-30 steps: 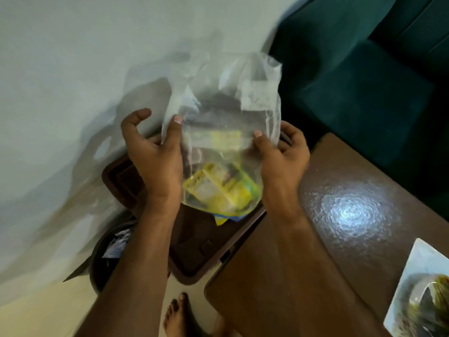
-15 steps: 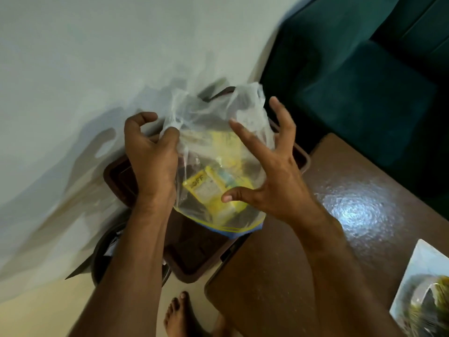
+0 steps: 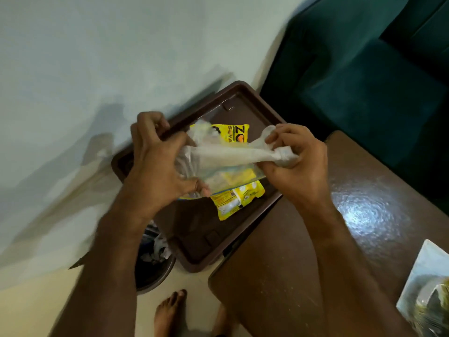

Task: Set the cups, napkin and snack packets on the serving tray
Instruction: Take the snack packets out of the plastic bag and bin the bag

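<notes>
Both hands hold a clear plastic bag [image 3: 226,159] above the brown serving tray [image 3: 194,249], which sits partly on the near-left corner of the brown tabletop [image 3: 286,276] and overhangs its edge toward the pale wall. The left hand [image 3: 155,164] grips the bag's left side, its fingers [image 3: 150,122] curled shut into the bunched plastic and the thumb pressed along the bag's lower edge. The right hand [image 3: 298,171] pinches the bag's twisted, crumpled end, its fingers [image 3: 284,135] closed tight on that knot of plastic, so the bag is stretched taut between the two hands.

A yellow snack packet [image 3: 234,133] lies on the tray floor at its far side, just beyond the stretched bag and between the two hands. A second yellow packet [image 3: 237,199] lies on the tray just under the bag's lower edge, close to the left thumb and below the right hand; whether it still touches the bag cannot be told. More yellow shows through the plastic inside the bag.

A dark round bin [image 3: 153,263] stands on the floor beside the tray's near-left corner. A plate [image 3: 420,271] rests at the tabletop's near-right edge.
</notes>
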Demonstrator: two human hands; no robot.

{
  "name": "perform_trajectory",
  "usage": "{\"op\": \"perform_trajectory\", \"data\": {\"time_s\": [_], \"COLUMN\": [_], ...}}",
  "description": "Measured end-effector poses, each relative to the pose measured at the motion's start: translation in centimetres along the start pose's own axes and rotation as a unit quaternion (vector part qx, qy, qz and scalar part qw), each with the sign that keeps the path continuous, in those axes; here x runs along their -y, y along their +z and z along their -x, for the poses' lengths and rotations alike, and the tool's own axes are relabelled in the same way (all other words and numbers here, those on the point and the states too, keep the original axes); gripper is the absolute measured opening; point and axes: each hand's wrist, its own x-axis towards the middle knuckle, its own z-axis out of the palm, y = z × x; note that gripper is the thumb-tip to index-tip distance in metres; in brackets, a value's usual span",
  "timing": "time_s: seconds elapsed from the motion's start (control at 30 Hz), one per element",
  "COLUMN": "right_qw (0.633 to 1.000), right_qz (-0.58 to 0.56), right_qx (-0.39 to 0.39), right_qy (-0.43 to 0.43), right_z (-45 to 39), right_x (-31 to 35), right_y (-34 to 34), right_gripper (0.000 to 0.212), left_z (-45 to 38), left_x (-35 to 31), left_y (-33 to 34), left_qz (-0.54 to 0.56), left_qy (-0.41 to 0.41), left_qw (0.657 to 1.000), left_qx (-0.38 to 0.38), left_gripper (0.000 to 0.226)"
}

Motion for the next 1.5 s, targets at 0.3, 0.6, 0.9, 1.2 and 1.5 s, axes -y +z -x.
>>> {"op": "perform_trajectory", "data": {"time_s": [0.3, 0.6, 0.9, 1.2, 1.5], "right_qw": [0.996, 0.985, 0.967, 0.953, 0.914], "right_qz": [0.063, 0.022, -0.002, 0.170, 0.183], "right_qx": [0.067, 0.166, 0.251, 0.251, 0.279], "right_qy": [0.002, -0.049, -0.043, 0.014, 0.230], "right_z": [2.9, 6.6, 13.2, 19.9, 23.9], "right_x": [6.1, 12.7, 17.1, 16.0, 9.5], "right_y": [5.0, 12.7, 21.6, 27.7, 31.8], "right_gripper": [0.054, 0.064, 0.098, 0.040, 0.037], "left_z": [3.0, 5.6, 9.2, 16.0, 20.2], "left_x": [-1.1, 1.8, 11.0, 20.2, 24.1], "left_y": [1.2, -4.1, -8.9, -5.1, 4.5], "left_qz": [0.008, 0.649, 0.504, 0.464, 0.334], "left_qy": [-0.153, -0.365, -0.462, -0.619, -0.618], "left_qw": [0.951, 0.652, 0.714, 0.631, 0.708], "left_qx": [-0.270, -0.145, -0.153, -0.055, -0.065], "left_gripper": [0.032, 0.046, 0.015, 0.006, 0.034]}}
